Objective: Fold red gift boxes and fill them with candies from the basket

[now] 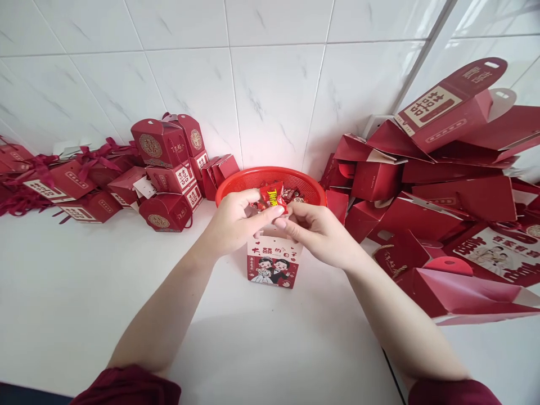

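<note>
Fingers of my left hand (236,222) are closed on a red wrapped candy (273,196) with yellow lettering. My right hand (318,230) has its thumb and fingers pressed together at the candy's right end. Just below both hands, a red and white gift box (272,264) with a cartoon couple on its front stands upright on the white table. Its top is partly hidden by my hands. Behind it sits a red plastic basket (236,179) holding several wrapped candies.
Several red boxes (164,211) are stacked at the left, with ribboned boxes (99,207) farther left. A large heap of red boxes and unfolded cartons (459,197) covers the right side. A white tiled wall (274,101) rises behind the table (270,349).
</note>
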`<act>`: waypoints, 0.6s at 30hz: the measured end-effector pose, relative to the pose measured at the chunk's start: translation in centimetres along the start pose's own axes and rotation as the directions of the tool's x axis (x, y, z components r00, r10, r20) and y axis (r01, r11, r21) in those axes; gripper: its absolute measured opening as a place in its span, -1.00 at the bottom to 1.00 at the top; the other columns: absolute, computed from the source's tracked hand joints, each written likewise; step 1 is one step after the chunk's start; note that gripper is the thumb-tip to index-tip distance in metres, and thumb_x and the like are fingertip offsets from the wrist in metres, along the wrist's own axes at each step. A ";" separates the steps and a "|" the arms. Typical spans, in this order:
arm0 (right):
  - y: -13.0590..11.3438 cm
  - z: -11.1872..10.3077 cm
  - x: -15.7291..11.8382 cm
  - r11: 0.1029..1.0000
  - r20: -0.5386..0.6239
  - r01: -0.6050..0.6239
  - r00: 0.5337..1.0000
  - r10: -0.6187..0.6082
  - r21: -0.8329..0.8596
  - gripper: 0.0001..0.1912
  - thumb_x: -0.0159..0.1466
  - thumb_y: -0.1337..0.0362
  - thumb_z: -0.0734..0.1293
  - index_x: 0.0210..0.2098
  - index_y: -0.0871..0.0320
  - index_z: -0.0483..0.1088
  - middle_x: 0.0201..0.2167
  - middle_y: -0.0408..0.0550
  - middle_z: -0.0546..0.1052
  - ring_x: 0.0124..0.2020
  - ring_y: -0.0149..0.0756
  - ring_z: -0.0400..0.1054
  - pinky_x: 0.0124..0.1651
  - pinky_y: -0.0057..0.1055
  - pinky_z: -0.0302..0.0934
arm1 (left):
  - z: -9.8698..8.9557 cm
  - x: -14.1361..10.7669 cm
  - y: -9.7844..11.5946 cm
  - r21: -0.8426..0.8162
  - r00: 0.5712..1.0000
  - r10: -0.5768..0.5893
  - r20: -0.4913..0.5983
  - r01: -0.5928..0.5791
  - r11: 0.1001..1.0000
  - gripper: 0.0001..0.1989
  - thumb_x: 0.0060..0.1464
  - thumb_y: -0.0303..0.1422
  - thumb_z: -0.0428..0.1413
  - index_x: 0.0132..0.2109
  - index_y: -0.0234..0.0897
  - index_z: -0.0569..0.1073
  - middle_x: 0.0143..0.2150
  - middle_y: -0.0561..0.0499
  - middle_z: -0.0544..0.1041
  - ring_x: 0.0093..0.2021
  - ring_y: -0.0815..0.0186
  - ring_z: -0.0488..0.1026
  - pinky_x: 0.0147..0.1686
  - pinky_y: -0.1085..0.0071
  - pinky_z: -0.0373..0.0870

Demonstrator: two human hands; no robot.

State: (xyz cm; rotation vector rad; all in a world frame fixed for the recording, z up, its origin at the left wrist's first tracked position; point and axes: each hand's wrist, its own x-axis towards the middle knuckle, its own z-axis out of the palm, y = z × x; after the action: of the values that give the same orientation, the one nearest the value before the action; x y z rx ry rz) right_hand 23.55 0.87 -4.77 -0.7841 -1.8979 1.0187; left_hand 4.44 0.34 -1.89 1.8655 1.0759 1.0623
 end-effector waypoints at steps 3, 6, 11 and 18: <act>-0.3 -0.6 -0.1 1.000 -0.096 -0.021 0.995 0.022 0.015 -0.67 0.32 -0.02 0.34 -0.29 0.14 0.35 -0.49 -0.22 0.32 -0.53 -0.49 0.11 -0.50 -0.52 0.05 | -0.7 -0.2 0.3 0.097 0.996 -0.057 0.073 0.049 0.994 -0.73 0.16 -0.19 0.19 -0.36 -0.29 0.41 -0.46 0.10 0.33 -0.51 0.46 0.29 -0.58 0.52 0.19; -0.3 -0.8 -0.1 0.999 -0.103 -0.029 0.994 0.033 0.043 -0.68 0.32 -0.01 0.34 -0.29 0.13 0.32 -0.50 -0.24 0.30 -0.55 -0.51 0.09 -0.53 -0.54 0.03 | -0.9 -0.3 0.5 0.227 0.982 -0.106 0.155 0.070 0.971 -0.70 0.18 -0.16 0.16 -0.39 -0.28 0.38 -0.52 0.12 0.27 -0.53 0.45 0.26 -0.59 0.49 0.12; 0.3 -0.8 0.3 0.994 -0.048 -0.031 0.998 0.037 0.106 -0.69 0.35 0.00 0.31 -0.30 0.12 0.29 -0.55 -0.28 0.26 -0.62 -0.56 0.02 -0.60 -0.56 -0.06 | -0.5 -0.2 0.5 0.268 0.991 -0.057 0.124 0.022 0.963 -0.67 0.16 -0.15 0.16 -0.44 -0.29 0.38 -0.51 0.10 0.32 -0.56 0.46 0.21 -0.61 0.48 0.07; 0.4 -1.2 0.4 1.000 -0.176 -0.018 0.984 0.017 -0.005 -0.71 0.35 0.04 0.31 -0.30 0.14 0.36 -0.54 -0.24 0.31 -0.62 -0.53 0.02 -0.59 -0.52 -0.03 | -1.4 0.1 0.3 0.267 0.996 -0.091 -0.007 0.090 0.960 -0.75 0.20 -0.15 0.09 -0.21 -0.22 0.54 -0.26 0.02 0.55 -0.33 0.33 0.47 -0.36 0.42 0.38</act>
State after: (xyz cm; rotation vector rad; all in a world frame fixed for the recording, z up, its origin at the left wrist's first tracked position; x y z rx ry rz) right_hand 24.49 1.77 -4.58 -0.8670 -1.7469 0.9224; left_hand 3.33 0.55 -1.04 2.0042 1.3431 0.8940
